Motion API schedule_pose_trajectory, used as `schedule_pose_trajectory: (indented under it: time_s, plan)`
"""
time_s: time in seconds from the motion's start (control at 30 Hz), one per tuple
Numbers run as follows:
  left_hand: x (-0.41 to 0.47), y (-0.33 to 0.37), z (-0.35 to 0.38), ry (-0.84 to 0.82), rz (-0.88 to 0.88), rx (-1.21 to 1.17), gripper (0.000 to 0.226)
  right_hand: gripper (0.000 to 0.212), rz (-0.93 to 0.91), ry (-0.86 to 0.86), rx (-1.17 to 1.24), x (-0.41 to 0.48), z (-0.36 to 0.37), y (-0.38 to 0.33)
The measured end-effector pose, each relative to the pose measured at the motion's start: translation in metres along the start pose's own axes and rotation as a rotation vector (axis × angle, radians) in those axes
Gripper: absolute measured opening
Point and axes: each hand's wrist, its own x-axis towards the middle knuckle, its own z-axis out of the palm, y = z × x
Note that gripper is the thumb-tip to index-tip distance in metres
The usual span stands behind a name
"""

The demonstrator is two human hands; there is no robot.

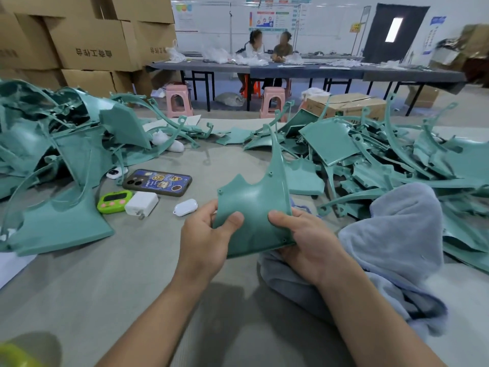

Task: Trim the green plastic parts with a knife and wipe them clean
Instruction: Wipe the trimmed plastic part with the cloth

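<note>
A green plastic part (pixel 258 197) with a long curved spike is held upright above the table, between both hands. My left hand (pixel 206 242) grips its lower left edge, thumb on the front face. My right hand (pixel 304 237) grips its lower right edge, thumb on the front. A grey-blue cloth (pixel 397 234) lies bunched on the table under and to the right of my right hand. No knife is visible.
Heaps of green plastic parts lie at the left (pixel 60 160) and right (pixel 383 157). A phone (pixel 157 182), green timer (pixel 114 201), white charger (pixel 141 203) and small white case (pixel 185 207) lie ahead-left. Cardboard boxes (pixel 87 41) and two seated people are behind.
</note>
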Motion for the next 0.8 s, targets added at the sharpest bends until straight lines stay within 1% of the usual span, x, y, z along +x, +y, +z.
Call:
schedule_pose_trajectory:
  time_s: [0.07,0.23,0.33,0.4,0.5,0.57,0.7,0.8]
  plan:
    - [0.001,0.003,0.001,-0.033,-0.013,-0.107,0.022,0.023,-0.029,-0.009,-0.026,0.0,-0.003,-0.002]
    - [-0.004,0.014,0.005,-0.002,-0.059,-0.27,0.017,0.018,-0.171,0.05,-0.238,-0.006,0.005,-0.013]
    - [-0.004,0.032,0.005,-0.03,-0.098,-0.374,0.028,0.014,-0.23,0.084,-0.38,-0.02,0.017,-0.032]
    - [-0.008,0.049,0.004,-0.037,-0.153,-0.445,0.035,0.016,-0.244,0.074,-0.399,-0.036,0.02,-0.044]
    - [-0.023,0.078,0.012,-0.142,-0.168,-0.5,0.036,0.019,-0.248,0.031,-0.404,-0.071,0.014,-0.061]
    - [-0.039,0.097,0.024,-0.228,-0.135,-0.492,0.033,0.02,-0.275,0.056,-0.387,-0.1,0.003,-0.069]
    - [-0.088,0.126,0.071,-0.34,-0.071,-0.457,0.028,0.023,-0.394,0.171,-0.397,-0.179,-0.037,-0.077]
    - [-0.14,0.138,0.114,-0.486,-0.033,-0.438,0.025,0.042,-0.451,0.291,-0.403,-0.256,-0.074,-0.076]
